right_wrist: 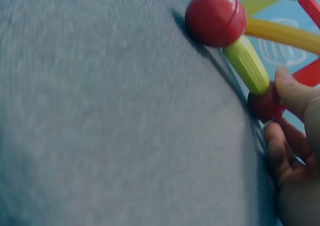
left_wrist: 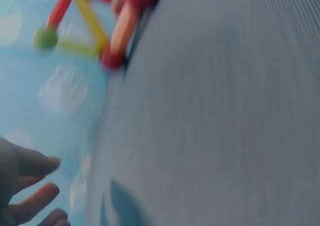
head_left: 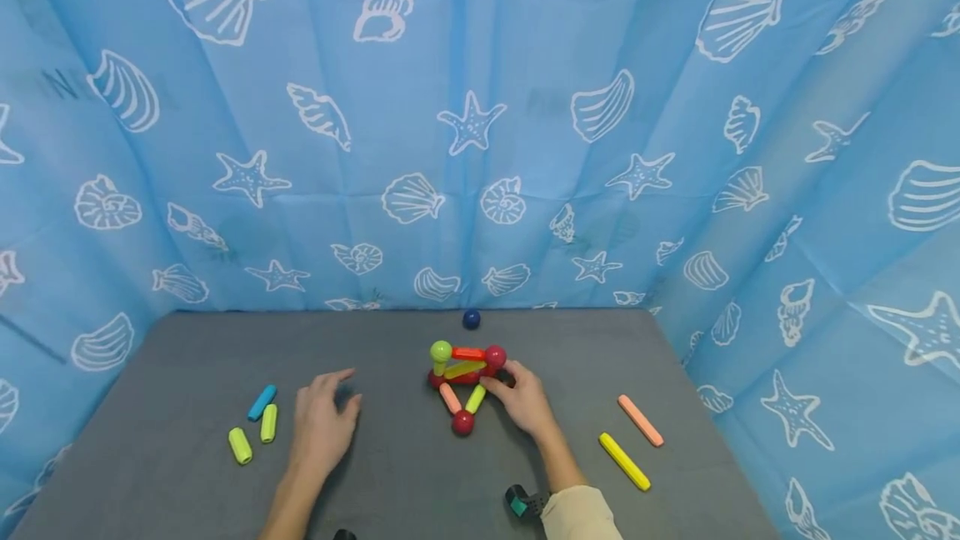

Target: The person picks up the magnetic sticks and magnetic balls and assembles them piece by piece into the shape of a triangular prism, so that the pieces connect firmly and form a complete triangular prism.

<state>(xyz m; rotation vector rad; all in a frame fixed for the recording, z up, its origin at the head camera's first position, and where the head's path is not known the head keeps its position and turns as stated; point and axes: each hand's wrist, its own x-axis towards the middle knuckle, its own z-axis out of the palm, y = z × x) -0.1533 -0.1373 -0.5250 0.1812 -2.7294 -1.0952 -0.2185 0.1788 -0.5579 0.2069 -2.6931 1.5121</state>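
While the right hand (head_left: 528,403) has its grip clamped on the red ball (right_wrist: 261,105) at the right base corner of the ball-and-rod frame (head_left: 466,370), the left hand (head_left: 324,422) is empty, fingers apart, well left of the frame. The frame stands on the bench (head_left: 390,486); a blue ball (head_left: 471,319) lies behind it. Step in hand, as judged: steadying that corner. Next move calls for a light hold, lest joints part.
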